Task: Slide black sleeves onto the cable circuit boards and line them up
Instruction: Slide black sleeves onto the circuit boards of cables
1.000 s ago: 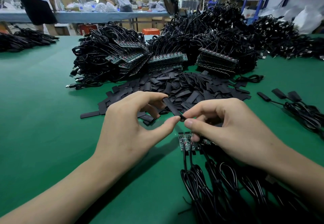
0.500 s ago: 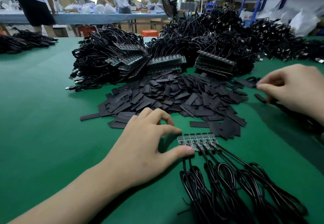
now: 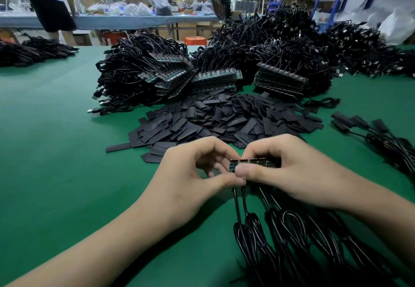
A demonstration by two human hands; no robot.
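**While both hands grip the boards, no sleeve is on them yet**

Because the row of boards [image 3: 262, 164] shows bare green, with its red-tipped far edge uncovered, I judge the step in hand to be readying the row for sleeving, not the sleeving itself. The row is held just off the table [image 3: 56, 152], on the near side of the sleeve pile [image 3: 224, 118] and close to its front edge.

The left hand [image 3: 186, 174] pinches the row's left end between thumb and forefinger, its other fingers curled under. The right hand [image 3: 303, 170] clamps the rest, thumb pressed on the near edge and fingers curled over the far one. The two thumbs touch. Whether the hands are snapping one board free or only squaring the row, I cannot tell.

From the boards, the cables [image 3: 292, 230] run toward the person, away from the pile, in looped bundles. To the right of the pile lie a few sleeved cables [image 3: 359, 122], side by side.

The next move probably calls for one hand to let go, take a single flat sleeve from the pile's near edge, squeeze it open and slide it over a board's free end, while the other hand keeps that board steady.
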